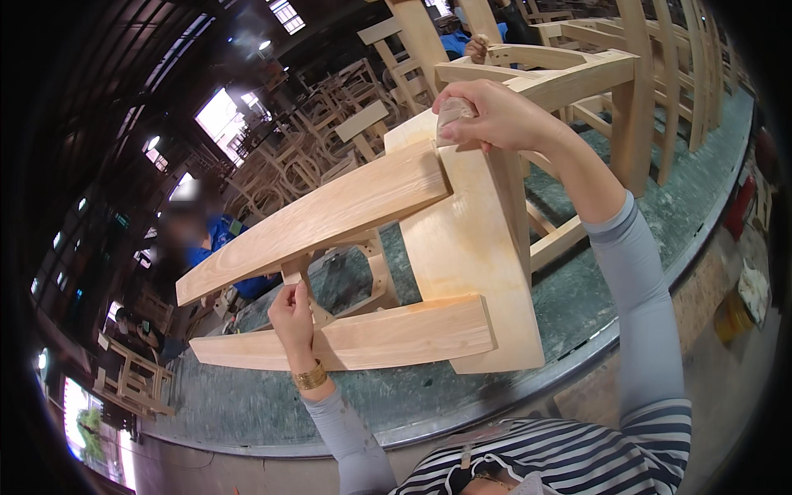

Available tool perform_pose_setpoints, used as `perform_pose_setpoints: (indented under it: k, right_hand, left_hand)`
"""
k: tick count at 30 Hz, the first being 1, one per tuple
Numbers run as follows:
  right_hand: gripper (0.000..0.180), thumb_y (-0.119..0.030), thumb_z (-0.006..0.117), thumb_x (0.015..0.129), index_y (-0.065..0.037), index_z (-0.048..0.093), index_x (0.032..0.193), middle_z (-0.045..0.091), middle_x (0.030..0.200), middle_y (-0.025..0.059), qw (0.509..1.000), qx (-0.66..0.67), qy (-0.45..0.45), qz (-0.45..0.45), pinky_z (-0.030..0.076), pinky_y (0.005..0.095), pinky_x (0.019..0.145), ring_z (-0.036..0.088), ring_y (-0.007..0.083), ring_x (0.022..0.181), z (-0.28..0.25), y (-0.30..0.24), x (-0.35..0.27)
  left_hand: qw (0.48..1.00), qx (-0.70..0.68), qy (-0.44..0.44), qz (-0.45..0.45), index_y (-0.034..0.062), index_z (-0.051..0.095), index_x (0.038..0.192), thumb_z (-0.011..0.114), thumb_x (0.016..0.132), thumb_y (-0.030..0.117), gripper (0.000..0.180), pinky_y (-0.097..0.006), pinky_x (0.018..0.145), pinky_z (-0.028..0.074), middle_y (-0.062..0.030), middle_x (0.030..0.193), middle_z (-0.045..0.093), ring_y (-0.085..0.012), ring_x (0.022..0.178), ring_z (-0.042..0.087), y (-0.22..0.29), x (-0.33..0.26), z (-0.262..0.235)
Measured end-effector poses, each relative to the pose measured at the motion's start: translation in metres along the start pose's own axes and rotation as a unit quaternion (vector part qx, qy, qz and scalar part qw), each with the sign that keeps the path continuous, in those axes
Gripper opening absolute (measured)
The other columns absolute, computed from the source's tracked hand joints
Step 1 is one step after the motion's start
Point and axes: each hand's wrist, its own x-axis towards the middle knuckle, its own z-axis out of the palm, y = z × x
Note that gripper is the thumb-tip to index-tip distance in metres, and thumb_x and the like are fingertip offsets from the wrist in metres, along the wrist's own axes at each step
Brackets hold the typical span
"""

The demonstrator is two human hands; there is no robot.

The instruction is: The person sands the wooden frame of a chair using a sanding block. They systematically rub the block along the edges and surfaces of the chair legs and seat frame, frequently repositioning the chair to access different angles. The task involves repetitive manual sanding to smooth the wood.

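Wearer in dark-and-white horizontally striped top (561, 458), short sleeves; small pale tag-like piece (467, 456) at the chest, dark-edged neckline. Pale grey-blue arm sleeves, right (639, 305) and left (351, 441), snug, plain, lightly creased. Broad gold-coloured bracelet (311, 377), left wrist. Left fingers (302, 299) and right fingers (477, 92) bare.

Pale blond frame (470, 247), mottled green tabletop (239, 406), navy-white striped shirt (561, 450), grey sleeves (639, 305)
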Motion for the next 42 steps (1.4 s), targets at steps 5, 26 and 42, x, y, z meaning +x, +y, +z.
perform_pose_setpoints:
  k: [5,26,42]
  right_hand:
    - [0.029,-0.023,0.065,0.076,0.003,0.062,0.089,0.063,0.076,0.0155,0.996,-0.091,0.0,-0.011,0.05,0.033,0.061,0.062,0.0245,0.069,0.003,-0.002,0.014]
    - [0.021,-0.019,0.065,0.074,0.001,0.064,0.078,0.063,0.072,0.0166,0.978,-0.185,0.055,-0.079,0.048,0.0378,0.068,0.062,0.0304,0.073,0.018,0.012,0.033]
    - [0.02,-0.015,0.066,0.073,0.002,0.065,0.084,0.064,0.082,0.0203,0.986,-0.164,0.003,-0.041,0.048,0.0407,0.075,0.062,0.0344,0.084,0.013,0.003,0.026]
  left_hand:
    - [1.0,0.027,-0.001,0.007,-0.0026,0.062,0.078,0.057,0.089,0.02,0.025,-0.02,0.045,0.039,-0.0005,0.059,0.054,-0.0054,0.051,0.048,-0.005,0.001,-0.003]
    - [0.999,0.023,0.026,0.012,-0.005,0.061,0.076,0.06,0.086,0.016,0.023,-0.023,0.045,0.033,-0.0013,0.053,0.049,-0.0062,0.048,0.043,-0.003,0.001,0.002]
    - [1.0,0.019,0.014,0.003,-0.0041,0.062,0.076,0.06,0.086,0.015,0.021,-0.022,0.043,0.035,-0.0011,0.054,0.051,-0.0053,0.049,0.046,-0.003,0.0,0.002]
